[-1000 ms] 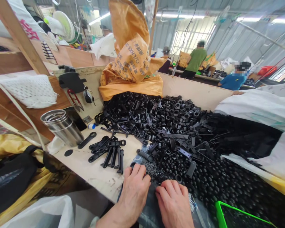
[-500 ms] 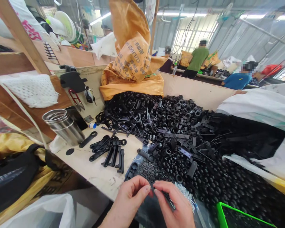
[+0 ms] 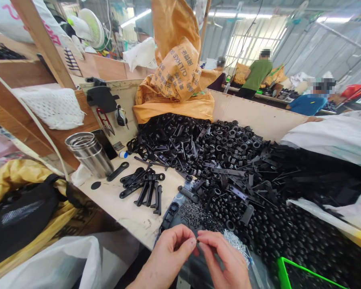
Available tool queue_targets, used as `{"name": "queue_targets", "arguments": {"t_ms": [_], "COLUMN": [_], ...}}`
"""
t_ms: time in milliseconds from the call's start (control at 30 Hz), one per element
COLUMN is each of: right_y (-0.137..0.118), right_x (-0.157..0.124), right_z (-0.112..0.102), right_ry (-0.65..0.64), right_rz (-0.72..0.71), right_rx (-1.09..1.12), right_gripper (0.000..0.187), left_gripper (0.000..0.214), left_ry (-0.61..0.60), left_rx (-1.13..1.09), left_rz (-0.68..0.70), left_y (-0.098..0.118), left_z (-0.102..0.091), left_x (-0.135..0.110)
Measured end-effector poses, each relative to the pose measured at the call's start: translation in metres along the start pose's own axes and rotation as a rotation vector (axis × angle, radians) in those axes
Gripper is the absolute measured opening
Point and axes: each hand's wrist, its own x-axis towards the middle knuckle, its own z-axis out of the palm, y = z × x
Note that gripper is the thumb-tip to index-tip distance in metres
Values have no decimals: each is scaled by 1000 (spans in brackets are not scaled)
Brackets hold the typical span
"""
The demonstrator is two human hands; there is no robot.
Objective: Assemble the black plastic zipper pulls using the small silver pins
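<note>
Bottom centre: left hand (image 3: 168,257) and right hand (image 3: 225,261), fingers curled, pinch a tiny piece (image 3: 197,241) above a dark tray (image 3: 169,215) of grey screws (image 3: 195,214).

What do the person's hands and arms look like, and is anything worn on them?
Both are bare: the left hand and the right hand show no gloves, rings or watch, and no sleeve reaches the wrists in view.
</note>
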Motion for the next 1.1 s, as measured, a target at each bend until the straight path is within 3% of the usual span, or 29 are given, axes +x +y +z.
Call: {"name": "queue_targets", "arguments": {"t_ms": [267, 567, 833, 1100], "right_y": [0, 3, 1, 2], "right_x": [-2, -8, -4, -21], "right_z": [-3, -7, -8, 1], "right_ry": [-42, -91, -84, -58], "right_rz": [-7, -149, 43, 301], "right_rx": [-11, -116, 120, 340], "right_gripper": [19, 21, 13, 11], "left_gripper": [30, 34, 48, 24], "left_ry": [-16, -6, 14, 124], "left_rx": [12, -29, -199, -418], "left_rz": [-10, -47, -110, -204], "left_y": [2, -12, -16, -1], "left_z": [0, 2, 8, 14], "left_x": [-2, -2, -2, -9]}}
